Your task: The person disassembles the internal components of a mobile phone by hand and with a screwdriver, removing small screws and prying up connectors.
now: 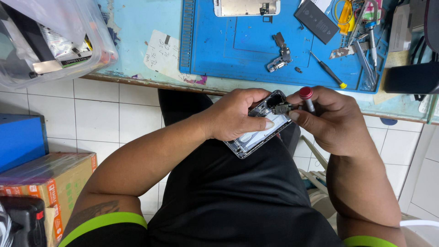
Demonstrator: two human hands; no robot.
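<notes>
held over the lap, just in front of the near edge of the pale blue worktop [137, 27]: an opened silver phone shell with bare inner parts [259, 132]. wrapped around its upper left side, the left hand [238, 116], fingers curled shut on the frame, thumb pressed flat across the middle. closed against its top right corner, the right hand [331, 121], thumb and forefinger pinching a slim screwdriver with a red round cap [307, 98], tip down into the small metal part at the top of the shell (exact contact too small to tell). hands nearly touching above the shell, little free room between them.

on the worktop, a blue ribbed rubber work mat [219, 50] reaching almost to the near edge. near the mat's middle, a small bent grey metal bracket [280, 57]; towards its near right corner, a black-handled screwdriver with a yellow tip [328, 69]; at its far edge, a flat black rectangular battery [316, 15] and part of a pale phone panel [247, 7]. along the mat's right edge, crowded metal tools. open mat left of the bracket. at the worktop's left corner, a clear plastic tub [91, 41] overhanging the edge. below left, a brown cardboard box [59, 176] on white floor tiles.
</notes>
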